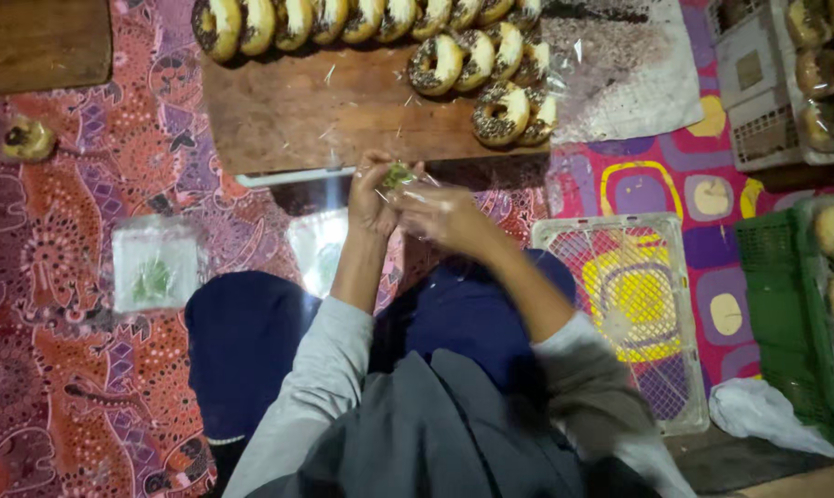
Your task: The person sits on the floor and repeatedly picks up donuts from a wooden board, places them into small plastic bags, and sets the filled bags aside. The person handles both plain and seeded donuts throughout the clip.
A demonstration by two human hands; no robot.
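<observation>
While both hands meet at centre, left hand and right hand pinch small clear plastic bag with green print, fingers closed on its edges, bag between fingertips. Step in hand, by look: opening bag. Next move likely calls for spreading mouth wide without tearing thin film. At 12 o'clock: wooden board with rows of sprinkled doughnuts. At 9 o'clock: stack of bags on patterned cloth. At 3 o'clock: white crate, green crate beyond.
</observation>
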